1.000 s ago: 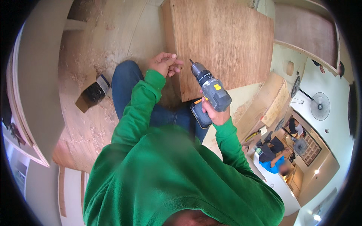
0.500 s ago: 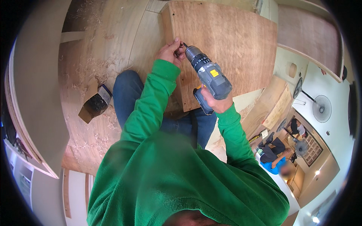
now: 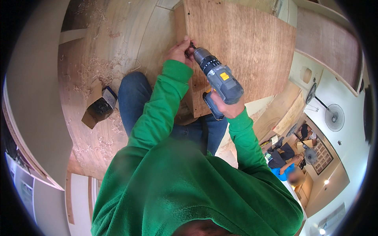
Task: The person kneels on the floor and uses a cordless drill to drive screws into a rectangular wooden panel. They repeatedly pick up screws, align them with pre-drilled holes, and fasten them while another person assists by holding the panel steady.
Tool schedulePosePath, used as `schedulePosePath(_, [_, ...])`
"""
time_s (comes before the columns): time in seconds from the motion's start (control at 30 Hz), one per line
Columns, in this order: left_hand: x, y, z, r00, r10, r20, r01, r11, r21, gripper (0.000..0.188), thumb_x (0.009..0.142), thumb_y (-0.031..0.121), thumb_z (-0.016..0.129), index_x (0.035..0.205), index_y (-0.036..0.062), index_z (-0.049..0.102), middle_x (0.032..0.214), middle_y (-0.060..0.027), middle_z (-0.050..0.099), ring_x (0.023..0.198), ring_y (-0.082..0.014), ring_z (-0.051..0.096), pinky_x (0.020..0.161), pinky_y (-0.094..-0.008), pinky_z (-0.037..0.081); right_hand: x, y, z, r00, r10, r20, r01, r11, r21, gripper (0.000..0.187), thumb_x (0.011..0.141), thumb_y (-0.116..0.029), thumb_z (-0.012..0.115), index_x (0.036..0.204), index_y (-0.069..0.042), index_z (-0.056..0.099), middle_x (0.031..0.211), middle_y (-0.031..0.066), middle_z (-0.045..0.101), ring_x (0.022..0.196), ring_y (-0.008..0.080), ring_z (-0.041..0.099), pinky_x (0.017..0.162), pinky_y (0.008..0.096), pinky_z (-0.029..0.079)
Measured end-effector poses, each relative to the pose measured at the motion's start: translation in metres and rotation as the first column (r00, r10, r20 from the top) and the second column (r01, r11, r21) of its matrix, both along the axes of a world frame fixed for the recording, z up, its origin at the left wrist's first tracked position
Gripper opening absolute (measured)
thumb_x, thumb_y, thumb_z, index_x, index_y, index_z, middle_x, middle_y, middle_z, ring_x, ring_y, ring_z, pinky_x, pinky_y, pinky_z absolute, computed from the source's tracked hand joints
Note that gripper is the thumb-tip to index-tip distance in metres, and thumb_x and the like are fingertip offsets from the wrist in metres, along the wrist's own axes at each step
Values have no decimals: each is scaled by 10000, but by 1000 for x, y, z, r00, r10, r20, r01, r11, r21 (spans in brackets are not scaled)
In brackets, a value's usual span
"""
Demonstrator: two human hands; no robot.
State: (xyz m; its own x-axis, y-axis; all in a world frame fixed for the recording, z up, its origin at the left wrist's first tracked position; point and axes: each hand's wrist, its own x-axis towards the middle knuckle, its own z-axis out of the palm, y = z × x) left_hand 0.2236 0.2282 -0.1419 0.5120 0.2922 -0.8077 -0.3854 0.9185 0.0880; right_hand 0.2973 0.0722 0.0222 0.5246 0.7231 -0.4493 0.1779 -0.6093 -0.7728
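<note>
The right hand (image 3: 226, 108) is wrapped fully around the handle of a grey cordless drill (image 3: 218, 78), its grip closed tight, with the drill's battery base showing just below the fingers. The drill's nose points up and left to the near edge of an upright plywood panel (image 3: 244, 47). There the left hand (image 3: 179, 51) has its fingertips pinched together at the drill's tip, right against the panel's edge; whether that grip holds a screw or the bit cannot be told. Both green sleeves (image 3: 165, 98) reach up to the panel. Left of the panel, on the floor (image 3: 98, 51) strewn with wood shavings, lies an open cardboard box (image 3: 98, 108) with dark contents. Right of the panel, farther off, stands a fan (image 3: 334, 117).
</note>
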Motion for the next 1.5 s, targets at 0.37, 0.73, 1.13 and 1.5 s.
schedulePosePath(0.37, [-11, -4, -7, 980, -109, 166, 89, 989, 120, 167, 1049, 222, 706, 1066, 58, 735, 920, -14, 734, 717, -62, 610, 622, -251, 491, 9, -7, -1, 990, 107, 94, -105, 994, -28, 365, 806, -83, 810, 1144, 9, 710, 1004, 149, 759, 890, 262, 748, 837, 374, 595])
schedulePosePath(0.73, [-2, -11, 3, 974, -144, 177, 148, 989, -11, 231, 1097, 201, 578, 1154, 27, 719, 1060, -67, 774, 841, -132, 669, 759, -293, 530, 12, 25, 33, 990, 110, 84, -93, 978, -185, 373, 821, -124, 806, 1164, -15, 710, 937, 175, 761, 822, 246, 758, 773, 371, 593])
schedulePosePath(1.13, [-6, -10, -1, 979, -86, 185, 106, 989, -101, 215, 1080, 200, 610, 1131, 29, 731, 1043, -60, 765, 934, -168, 729, 865, -327, 583, 14, 46, 34, 995, 90, 47, -74, 962, -264, 329, 829, -117, 787, 1130, -15, 701, 936, 176, 750, 841, 316, 749, 800, 388, 587])
schedulePosePath(1.5, [-5, -12, 9, 990, -108, 93, 115, 991, -71, 234, 1082, 229, 613, 1152, 39, 731, 1030, -56, 763, 910, -147, 700, 810, -315, 539, 15, 37, 30, 982, 168, 86, -143, 961, -235, 296, 833, -101, 780, 1105, -12, 708, 933, 163, 755, 835, 310, 748, 788, 380, 593])
